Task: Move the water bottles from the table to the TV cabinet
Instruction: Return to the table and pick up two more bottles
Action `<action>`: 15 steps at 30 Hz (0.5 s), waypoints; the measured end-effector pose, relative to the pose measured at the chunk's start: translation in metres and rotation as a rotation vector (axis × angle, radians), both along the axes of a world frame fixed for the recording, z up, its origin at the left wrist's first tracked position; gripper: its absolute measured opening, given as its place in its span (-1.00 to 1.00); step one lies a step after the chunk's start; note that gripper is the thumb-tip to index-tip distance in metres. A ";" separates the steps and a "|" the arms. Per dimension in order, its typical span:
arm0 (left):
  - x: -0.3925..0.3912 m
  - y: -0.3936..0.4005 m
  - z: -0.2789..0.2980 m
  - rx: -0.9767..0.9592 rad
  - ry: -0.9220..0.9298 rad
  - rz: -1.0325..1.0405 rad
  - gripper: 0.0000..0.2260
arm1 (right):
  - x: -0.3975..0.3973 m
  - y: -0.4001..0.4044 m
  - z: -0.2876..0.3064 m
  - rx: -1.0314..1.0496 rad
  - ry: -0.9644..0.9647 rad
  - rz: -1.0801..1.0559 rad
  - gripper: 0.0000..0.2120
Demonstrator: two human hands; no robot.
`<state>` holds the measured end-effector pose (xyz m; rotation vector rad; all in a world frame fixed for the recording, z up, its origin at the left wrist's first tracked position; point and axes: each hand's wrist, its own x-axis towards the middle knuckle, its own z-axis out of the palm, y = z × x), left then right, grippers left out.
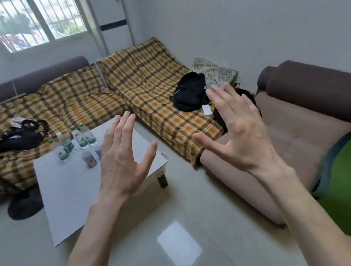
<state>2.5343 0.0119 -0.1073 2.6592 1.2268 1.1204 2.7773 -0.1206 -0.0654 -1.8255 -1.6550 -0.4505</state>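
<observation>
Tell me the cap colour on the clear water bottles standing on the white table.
Green caps on the clear plastic water bottles, seen best, though small, in the head view.

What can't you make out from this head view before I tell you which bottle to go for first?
- TV cabinet: not in the head view at all; its place is unknown.
- Bottles on the table: small and blurred; labels unreadable.
- Exact bottle count: the left hand covers part of the nearest purple bottle, and possibly more behind it.
- Items behind the right hand on the sofa: partly hidden.

Both hands are held up, open, holding nothing.
</observation>
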 end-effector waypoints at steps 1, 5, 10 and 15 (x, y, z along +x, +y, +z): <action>-0.002 0.008 0.001 0.006 0.007 0.030 -0.32 | 0.002 0.012 0.000 0.001 0.000 0.025 -0.17; -0.013 0.035 0.002 0.004 0.005 0.146 -0.33 | 0.000 0.061 -0.002 -0.004 -0.010 0.121 -0.16; -0.037 0.066 0.000 -0.002 -0.022 0.238 -0.33 | -0.015 0.125 -0.009 -0.010 0.000 0.244 -0.15; -0.065 0.107 -0.002 -0.008 -0.031 0.337 -0.34 | -0.040 0.192 -0.013 -0.033 -0.024 0.320 -0.14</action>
